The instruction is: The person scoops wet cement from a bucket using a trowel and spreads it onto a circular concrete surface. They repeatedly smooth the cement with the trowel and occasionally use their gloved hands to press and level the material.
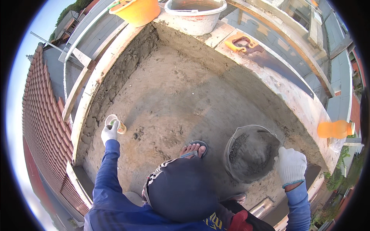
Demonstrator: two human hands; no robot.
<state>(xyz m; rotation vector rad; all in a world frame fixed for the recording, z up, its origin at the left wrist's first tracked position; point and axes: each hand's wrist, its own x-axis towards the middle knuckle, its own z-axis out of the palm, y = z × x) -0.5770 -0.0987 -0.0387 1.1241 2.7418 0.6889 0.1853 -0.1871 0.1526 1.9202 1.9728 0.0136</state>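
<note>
Handling a small cup and a mortar bucket appears to be the step in hand, probably in preparation for wetting or spreading mix.

Left hand: gloved, fingers clamped on the white-and-yellow cup, with the thumb at its mouth. The cup is tilted near the left edge of the mortar-coated floor, inside the rough side wall. Its contents cannot be made out.

Right hand: gloved, fingers curled at the right side of the bucket. Whether they are clamped on the rim or merely rest against it cannot be told.

Bucket: located toward the lower right corner of the floor, mouth upward, holding grey mortar. Its wire handle lies along the far side of the rim. A sandalled foot stands on the floor between the cup and the bucket.

Next move, as judged: it would call for a secure right-hand grip before the bucket is tipped or shifted, and for a level cup if it carries liquid. Sliding the bucket could scrape the floor coat; place the foot clear of its path.
</note>
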